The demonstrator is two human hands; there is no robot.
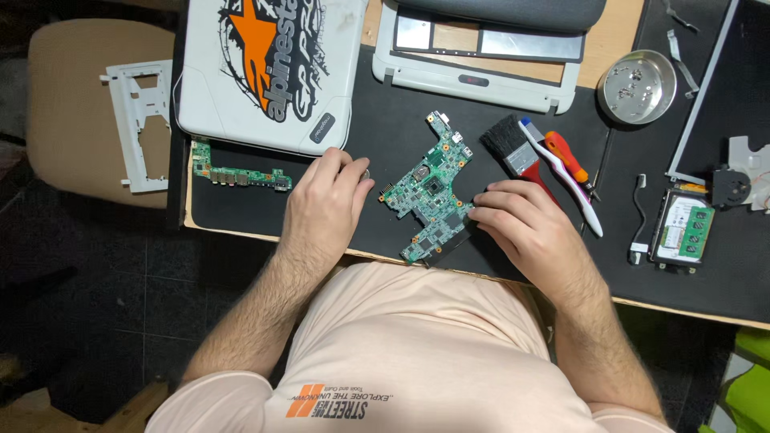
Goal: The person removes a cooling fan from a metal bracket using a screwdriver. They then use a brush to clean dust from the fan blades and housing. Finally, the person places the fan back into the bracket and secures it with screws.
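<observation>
Green laptop motherboard [431,191] lies flat on the black mat [377,136] covering the table [618,20], roughly centre, between both hands. Right hand [525,228] rests palm down just right of the board, fingers curled loosely, fingertips [481,202] touching its right edge; holds nothing. Left hand [325,208] sits palm down on the mat just left of the board, fingers half bent; a small round metal bit shows at the fingertips near the thumb, can't tell if it's gripped or just under them.

Left of that hand: narrow green daughterboard [241,174] w/ ports, near the mat's edge. Above it a white laptop lid [265,68] w/ black-and-orange sticker. Top centre: white laptop bezel frame [473,76].

Right of the board: black-bristle brush w/ red handle [517,152], a white-and-blue toothbrush [565,178] and a red-handled screwdriver [568,156], all close together. Further right: round metal dish [638,87] w/ screws, hard drive w/ RAM stick on top [682,231], small fan [731,188]. White plastic bracket [144,124] lies on a beige chair [72,104], far left.
</observation>
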